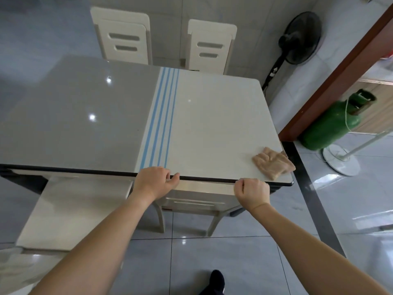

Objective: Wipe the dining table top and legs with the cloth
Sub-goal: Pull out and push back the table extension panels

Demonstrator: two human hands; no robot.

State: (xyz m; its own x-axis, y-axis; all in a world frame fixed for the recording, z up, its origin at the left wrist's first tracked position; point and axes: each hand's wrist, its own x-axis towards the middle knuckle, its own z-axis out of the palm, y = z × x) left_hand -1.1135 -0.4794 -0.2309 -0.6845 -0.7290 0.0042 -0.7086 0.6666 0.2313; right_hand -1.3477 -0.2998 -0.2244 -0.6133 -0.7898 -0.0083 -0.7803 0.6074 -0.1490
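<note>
Head view: cloth (274,162) lies beyond right hand's (252,190) grip.

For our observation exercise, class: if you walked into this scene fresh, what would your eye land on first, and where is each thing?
Two bare hands grip the near edge of the dining table: the left hand by the blue stripes, the right hand further right. A crumpled beige cloth lies untouched at the near right corner. To the right, a green gas cylinder stands on the floor beyond the doorframe.
</note>
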